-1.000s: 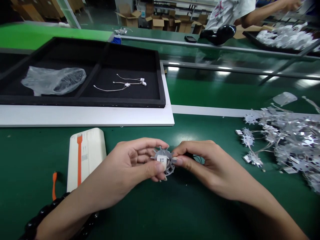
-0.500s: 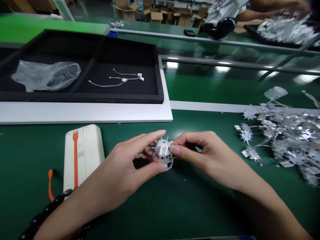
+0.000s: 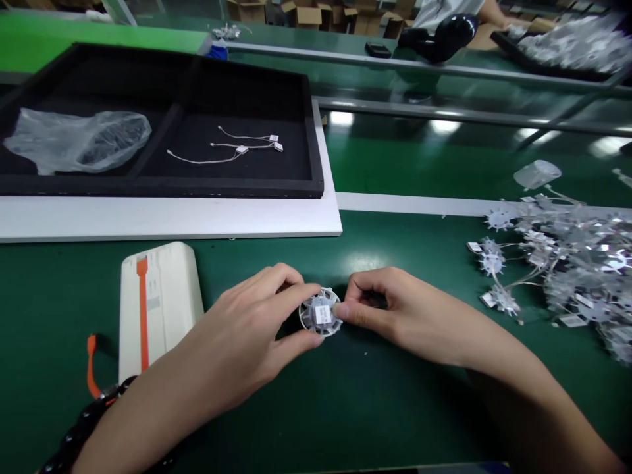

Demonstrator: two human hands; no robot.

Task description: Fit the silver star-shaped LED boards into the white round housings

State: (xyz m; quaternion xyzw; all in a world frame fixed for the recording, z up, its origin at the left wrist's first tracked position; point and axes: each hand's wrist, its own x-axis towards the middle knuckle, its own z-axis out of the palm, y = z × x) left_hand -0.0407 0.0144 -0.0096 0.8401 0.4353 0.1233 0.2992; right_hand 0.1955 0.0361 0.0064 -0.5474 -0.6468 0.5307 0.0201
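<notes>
A small round white plastic wheel (image 3: 320,312) with spokes and a square tag at its middle sits between both of my hands, just above the green table. My left hand (image 3: 251,329) pinches its left rim with thumb and forefinger. My right hand (image 3: 390,313) pinches the right rim, fingers curled. A heap of similar white spoked parts with thin strings (image 3: 567,263) lies on the table to the right.
A black two-compartment tray (image 3: 316,158) on a white board holds a clear plastic bag (image 3: 74,139) and three stringed tags (image 3: 237,148). A white power bank with an orange strap (image 3: 155,303) lies left of my hands. Another person works at the far bench.
The wheel part has been lowered and turned flatter between my fingers, and both hands have closed in tighter on it. The view has tilted slightly downward.
</notes>
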